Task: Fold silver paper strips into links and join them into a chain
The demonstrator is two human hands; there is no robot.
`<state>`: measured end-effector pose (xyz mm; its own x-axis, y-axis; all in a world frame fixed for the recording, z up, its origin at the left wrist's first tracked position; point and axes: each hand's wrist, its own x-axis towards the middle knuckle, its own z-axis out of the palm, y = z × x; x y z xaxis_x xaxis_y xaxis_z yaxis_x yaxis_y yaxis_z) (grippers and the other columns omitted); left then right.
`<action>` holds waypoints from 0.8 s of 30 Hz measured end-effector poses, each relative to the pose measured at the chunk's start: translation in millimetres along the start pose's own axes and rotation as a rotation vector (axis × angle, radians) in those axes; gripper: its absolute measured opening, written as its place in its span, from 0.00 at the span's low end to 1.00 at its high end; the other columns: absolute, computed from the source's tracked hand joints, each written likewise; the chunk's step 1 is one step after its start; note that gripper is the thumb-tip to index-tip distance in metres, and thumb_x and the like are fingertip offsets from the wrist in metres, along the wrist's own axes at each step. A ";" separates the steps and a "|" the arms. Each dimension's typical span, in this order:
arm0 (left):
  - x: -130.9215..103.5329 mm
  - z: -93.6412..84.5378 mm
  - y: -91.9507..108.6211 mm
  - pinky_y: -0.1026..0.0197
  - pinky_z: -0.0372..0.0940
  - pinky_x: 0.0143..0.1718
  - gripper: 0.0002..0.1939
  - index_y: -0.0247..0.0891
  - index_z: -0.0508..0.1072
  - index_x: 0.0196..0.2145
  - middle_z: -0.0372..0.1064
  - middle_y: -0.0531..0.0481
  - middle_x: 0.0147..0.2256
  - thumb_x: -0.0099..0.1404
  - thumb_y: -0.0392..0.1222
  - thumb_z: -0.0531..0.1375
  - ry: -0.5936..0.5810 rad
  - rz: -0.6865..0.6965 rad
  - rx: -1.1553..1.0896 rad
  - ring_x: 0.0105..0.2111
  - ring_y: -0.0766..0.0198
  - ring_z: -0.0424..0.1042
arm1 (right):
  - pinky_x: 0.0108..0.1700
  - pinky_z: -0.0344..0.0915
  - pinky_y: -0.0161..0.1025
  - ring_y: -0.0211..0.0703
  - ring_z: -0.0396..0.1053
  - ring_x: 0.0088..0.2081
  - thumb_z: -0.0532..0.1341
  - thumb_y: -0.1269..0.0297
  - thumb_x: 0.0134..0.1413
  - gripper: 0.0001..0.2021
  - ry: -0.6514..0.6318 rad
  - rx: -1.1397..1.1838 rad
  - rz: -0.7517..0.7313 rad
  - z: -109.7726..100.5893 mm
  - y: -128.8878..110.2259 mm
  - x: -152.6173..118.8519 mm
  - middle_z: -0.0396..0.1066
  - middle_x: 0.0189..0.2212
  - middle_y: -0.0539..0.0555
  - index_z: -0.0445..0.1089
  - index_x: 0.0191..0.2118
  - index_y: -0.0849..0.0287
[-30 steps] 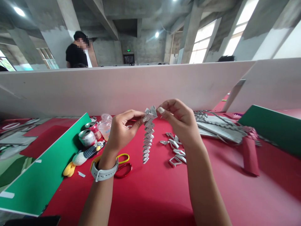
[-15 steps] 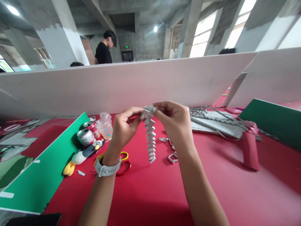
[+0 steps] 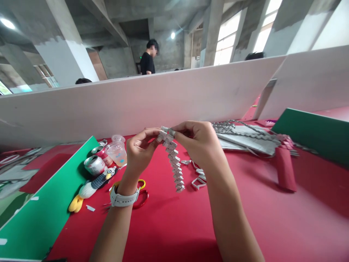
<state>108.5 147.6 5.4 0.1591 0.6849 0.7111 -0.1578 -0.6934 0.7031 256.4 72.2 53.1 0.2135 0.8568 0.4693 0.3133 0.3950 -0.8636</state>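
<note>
Watching from my end, I had the pale watch band (image 3: 124, 199) nearest, at eight o'clock from the middle of the work, with scissors (image 3: 147, 196), judging by their red and yellow loops, just beyond it and partly hidden by the wrist. The folded chain (image 3: 176, 163) hung at the centre, clear of the red table (image 3: 160, 225), its lower end leaning toward five o'clock. The left hand (image 3: 141, 151), at about nine, pinched its top between thumb and forefinger with no gap I could see; the right hand (image 3: 197, 137), at two, had its fingertips closed on the same end, though I couldn't tell whether they held a separate link. By my reckoning a fair run of zigzag links was already joined, while the loose folded pieces (image 3: 198, 183) at four o'clock remained unjoined; the right forearm hid part of that heap, so I couldn't count them. Farther out, the bird toy (image 3: 94, 186) lay toward eight, with the cans (image 3: 95, 165) and the clear cup (image 3: 116, 154) near nine. Grey strips (image 3: 247, 140) lay between two and three, and beyond the white partition (image 3: 152, 100) a person (image 3: 147, 62) stood at eleven.
</note>
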 end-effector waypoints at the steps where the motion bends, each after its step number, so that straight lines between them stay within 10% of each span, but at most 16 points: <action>1: 0.3 0.2 -1.7 0.64 0.75 0.37 0.09 0.36 0.78 0.36 0.78 0.47 0.36 0.57 0.40 0.68 0.014 -0.007 -0.022 0.37 0.63 0.78 | 0.21 0.50 0.32 0.30 0.53 0.19 0.60 0.71 0.45 0.10 -0.013 0.028 0.011 -1.2 -1.7 -0.6 0.65 0.18 0.49 0.79 0.31 0.65; 24: 0.2 3.0 -0.5 0.66 0.74 0.33 0.13 0.40 0.76 0.31 0.76 0.52 0.32 0.49 0.43 0.73 0.087 -0.048 -0.215 0.33 0.67 0.76 | 0.21 0.55 0.31 0.32 0.60 0.21 0.59 0.71 0.43 0.11 -0.022 0.105 -0.025 -3.4 -18.3 -13.5 0.68 0.19 0.51 0.79 0.31 0.65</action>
<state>111.6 147.5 5.2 0.0880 0.7393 0.6676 -0.3572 -0.6022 0.7140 251.0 52.3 63.2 0.1866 0.8529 0.4875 0.2194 0.4475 -0.8669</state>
